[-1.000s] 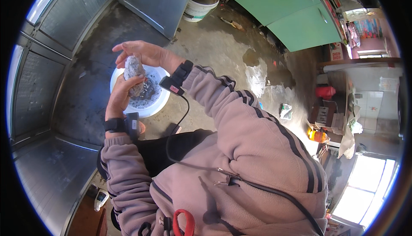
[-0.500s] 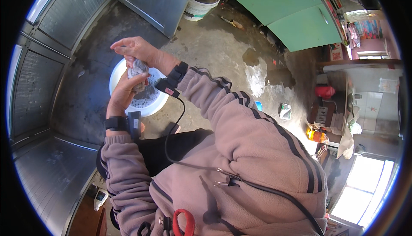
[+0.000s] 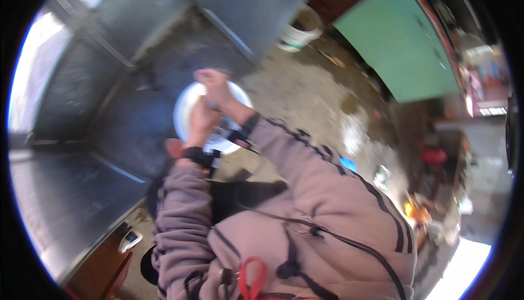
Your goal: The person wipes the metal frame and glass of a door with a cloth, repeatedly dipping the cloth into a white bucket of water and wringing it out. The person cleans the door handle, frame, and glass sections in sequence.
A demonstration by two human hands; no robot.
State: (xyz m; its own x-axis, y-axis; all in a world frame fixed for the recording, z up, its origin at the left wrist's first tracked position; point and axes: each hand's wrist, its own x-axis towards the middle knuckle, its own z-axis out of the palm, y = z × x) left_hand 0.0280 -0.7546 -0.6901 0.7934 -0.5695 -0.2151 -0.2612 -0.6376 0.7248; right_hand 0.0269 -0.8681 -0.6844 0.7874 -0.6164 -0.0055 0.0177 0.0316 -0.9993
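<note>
Here both hands point(image 3: 210, 106) meet over the white bowl point(image 3: 185, 111), their grip blurred beyond telling.

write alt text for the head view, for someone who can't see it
Both hands, left hand and right hand, meet over a white bowl on a wet concrete floor. A white bucket stands beyond; the picture is motion-blurred.

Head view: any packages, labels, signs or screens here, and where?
No label or screen is clear enough to tell.
White bucket: on the floor at the top, round, pale.
Green panel: upper right, flat, plain.
Small blue item: floor by the right sleeve, too blurred to identify.
</note>
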